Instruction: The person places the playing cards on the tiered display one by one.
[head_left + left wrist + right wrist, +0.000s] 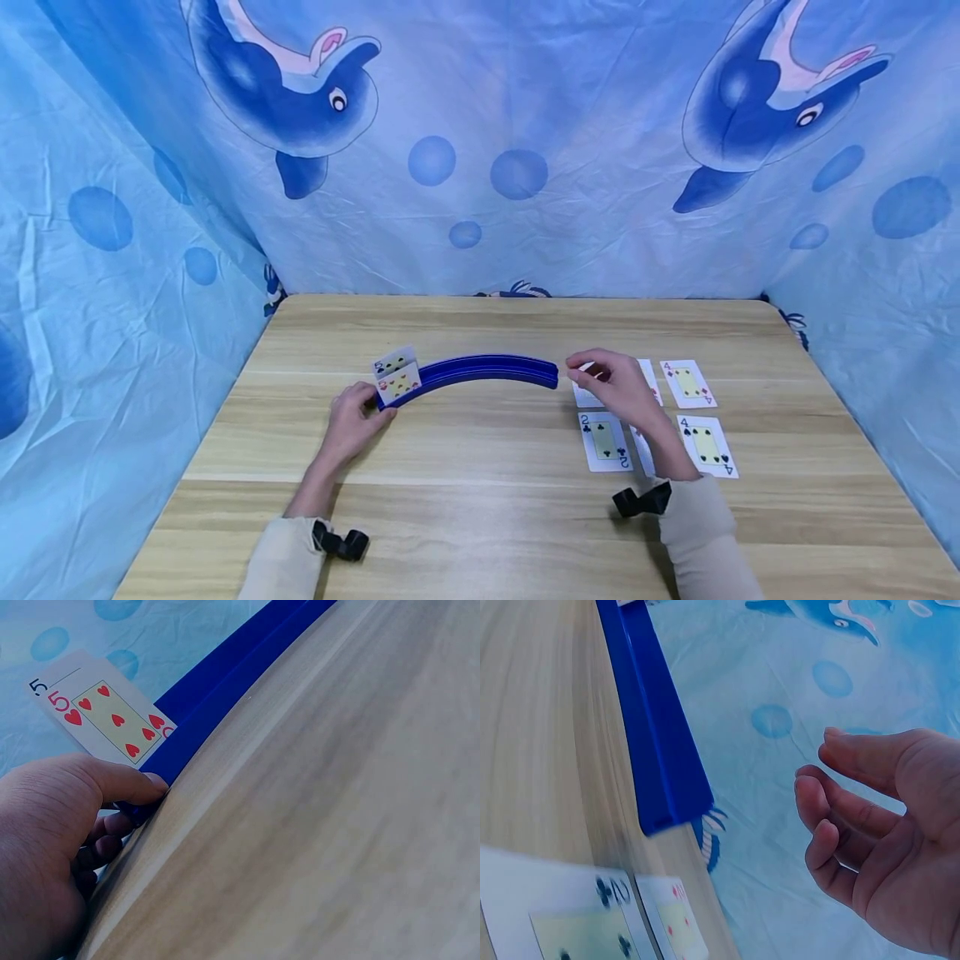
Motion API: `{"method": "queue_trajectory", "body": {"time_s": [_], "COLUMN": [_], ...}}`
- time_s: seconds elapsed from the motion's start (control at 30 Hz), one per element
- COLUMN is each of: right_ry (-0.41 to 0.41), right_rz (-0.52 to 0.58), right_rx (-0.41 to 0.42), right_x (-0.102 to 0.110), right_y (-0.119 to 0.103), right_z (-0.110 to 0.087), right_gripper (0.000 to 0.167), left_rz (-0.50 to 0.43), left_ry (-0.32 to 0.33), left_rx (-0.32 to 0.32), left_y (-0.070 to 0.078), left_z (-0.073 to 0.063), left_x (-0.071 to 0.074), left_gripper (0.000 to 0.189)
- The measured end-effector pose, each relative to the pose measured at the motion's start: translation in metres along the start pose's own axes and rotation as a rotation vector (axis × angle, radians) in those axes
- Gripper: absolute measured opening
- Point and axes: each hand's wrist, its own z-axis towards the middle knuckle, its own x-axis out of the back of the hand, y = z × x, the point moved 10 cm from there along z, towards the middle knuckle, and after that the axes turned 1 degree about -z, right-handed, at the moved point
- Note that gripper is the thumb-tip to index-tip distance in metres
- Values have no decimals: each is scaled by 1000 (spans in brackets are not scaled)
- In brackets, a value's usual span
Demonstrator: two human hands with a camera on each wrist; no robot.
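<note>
A curved blue card holder [487,367] lies on the table, bowed away from me. My left hand [356,418] pinches its left end, the thumb against the near wall in the left wrist view. Two cards stand in the holder's slots there: a five of hearts [118,720] in front and a black five [394,361] behind it. To the right of the holder's other end, my right hand [621,388] hovers over the laid-out cards, its fingers loosely bent with nothing between them. It hides parts of the cards beneath.
Two rows of face-up cards lie at the right, among them a two of clubs [604,442], a four of diamonds [687,384] and a four of spades [707,447]. The wooden table [480,500] ends at a blue dolphin-print curtain [480,100] that also rises along both sides.
</note>
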Motion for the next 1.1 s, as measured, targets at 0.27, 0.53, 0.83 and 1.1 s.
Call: {"method": "queue_trajectory", "body": {"time_s": [0.27,0.53,0.83,1.1], "right_ry": [64,105,166,179], "right_rz": [-56,-115,-177,-232], "right_rx": [-38,-39,-100,-143], "right_x": [27,52,85,105], "right_y": [18,35,58,82], "right_z": [-9,-18,-29,-38], "right_gripper": [21,22,26,31], "left_rz": [-7,-20,-27,-25], "left_ry": [-7,-17,-9,-5], "left_rx": [22,33,16,15], "left_y": [-3,-2,-2,0], "left_z": [0,0,0,0], "left_x": [-2,-2,-3,-2], "left_gripper": [34,34,35,35]}}
